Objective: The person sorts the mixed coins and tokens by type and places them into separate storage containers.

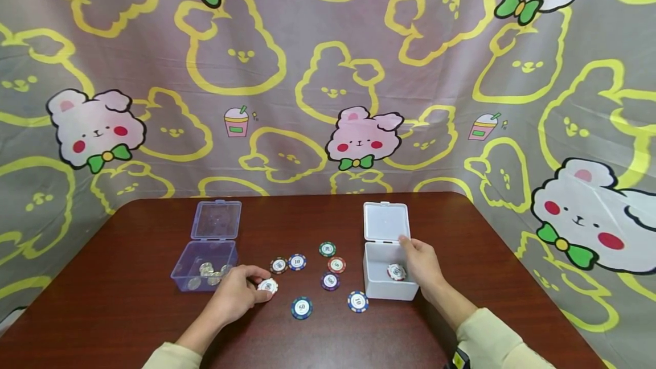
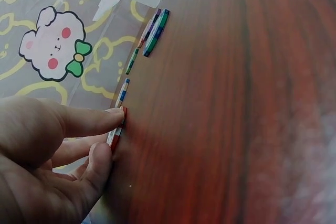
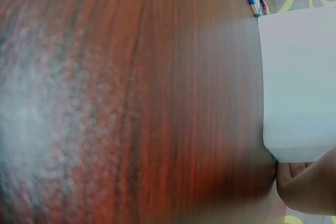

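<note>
The left hand (image 1: 240,288) and the right hand (image 1: 424,263) sit well apart from where I watch — the left pinching a round white-and-red chip (image 1: 268,285) between thumb and fingers, the right gripping the side wall of a small white plastic box (image 1: 386,291). I take the edge pinch as the sensible hold for something so thin and flat; whether the chip is fully clear of the polished red-brown wooden table (image 1: 318,340), I can't tell. The right hand seems there to steady the box, which looks light enough to slide; from the right wrist camera I can make out fingers along its outer side, but not how far they wrap. Its white hinged lid (image 1: 386,222) is tipped back, leaving the mouth clear, and another white-and-red chip (image 1: 396,271) lies inside. Beside the left hand stands a translucent violet plastic box (image 1: 195,252) with shiny pale coins (image 1: 206,269) in it, its lid likewise laid back. Seven loose coloured chips lie flat between the boxes, among them a blue-and-green one (image 1: 302,308) nearest me — spread out singly, I'd judge, so each edge is easy to reach.
</note>
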A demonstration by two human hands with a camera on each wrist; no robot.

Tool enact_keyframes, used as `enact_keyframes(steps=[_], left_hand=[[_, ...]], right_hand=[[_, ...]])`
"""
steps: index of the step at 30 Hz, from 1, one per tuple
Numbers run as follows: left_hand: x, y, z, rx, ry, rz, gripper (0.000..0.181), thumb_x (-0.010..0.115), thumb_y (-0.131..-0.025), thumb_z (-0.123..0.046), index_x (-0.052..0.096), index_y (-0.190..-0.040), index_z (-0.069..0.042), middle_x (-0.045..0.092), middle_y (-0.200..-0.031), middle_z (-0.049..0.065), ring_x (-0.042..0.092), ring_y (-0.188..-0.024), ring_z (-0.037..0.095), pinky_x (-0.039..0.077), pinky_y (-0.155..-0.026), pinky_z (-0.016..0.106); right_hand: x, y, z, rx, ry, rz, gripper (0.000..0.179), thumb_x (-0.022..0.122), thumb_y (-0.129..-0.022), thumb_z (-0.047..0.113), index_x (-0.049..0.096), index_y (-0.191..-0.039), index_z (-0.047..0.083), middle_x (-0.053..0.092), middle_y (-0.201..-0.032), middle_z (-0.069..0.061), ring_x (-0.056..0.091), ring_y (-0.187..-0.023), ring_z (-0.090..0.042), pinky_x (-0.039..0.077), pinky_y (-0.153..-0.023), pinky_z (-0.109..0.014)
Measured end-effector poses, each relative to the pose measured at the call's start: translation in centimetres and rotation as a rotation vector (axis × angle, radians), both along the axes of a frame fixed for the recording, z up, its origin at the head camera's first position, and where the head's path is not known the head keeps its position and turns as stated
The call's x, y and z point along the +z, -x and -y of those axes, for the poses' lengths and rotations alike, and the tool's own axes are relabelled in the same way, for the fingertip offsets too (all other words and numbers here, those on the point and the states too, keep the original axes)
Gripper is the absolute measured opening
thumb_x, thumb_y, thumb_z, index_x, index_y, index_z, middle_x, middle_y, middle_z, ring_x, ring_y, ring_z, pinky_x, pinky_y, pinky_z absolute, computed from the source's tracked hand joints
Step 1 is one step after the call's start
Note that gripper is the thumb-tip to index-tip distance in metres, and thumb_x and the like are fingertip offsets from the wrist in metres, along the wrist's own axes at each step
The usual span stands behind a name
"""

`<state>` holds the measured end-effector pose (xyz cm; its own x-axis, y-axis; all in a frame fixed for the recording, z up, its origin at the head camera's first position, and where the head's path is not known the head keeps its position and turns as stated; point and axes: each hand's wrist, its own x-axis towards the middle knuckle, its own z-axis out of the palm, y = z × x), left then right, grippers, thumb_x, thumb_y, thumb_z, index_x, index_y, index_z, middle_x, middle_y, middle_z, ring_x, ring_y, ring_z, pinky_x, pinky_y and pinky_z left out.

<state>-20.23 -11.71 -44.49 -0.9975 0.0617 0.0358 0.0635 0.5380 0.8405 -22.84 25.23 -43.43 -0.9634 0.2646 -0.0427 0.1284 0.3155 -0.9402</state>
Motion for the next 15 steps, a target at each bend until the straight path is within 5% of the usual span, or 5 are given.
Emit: enact_keyframes(steps=[15], left_hand=[[0.09,-0.39,-0.37,-0.007,0.057,-0.073,0.035,0.083,-0.067,0.008,0.070,-0.095,-0.009,0.058,-0.086,0.001,0.053,-0.069,0.015,0.042,-0.060,0.027]], right_hand=[[0.05,0.01,-0.09,-0.004,0.001,-0.007,0.045,0.047,-0.106,0.030,0.065,-0.108,-0.011,0.063,-0.107,-0.021,0.048,-0.108,-0.031,0.036,-0.096,-0.046]])
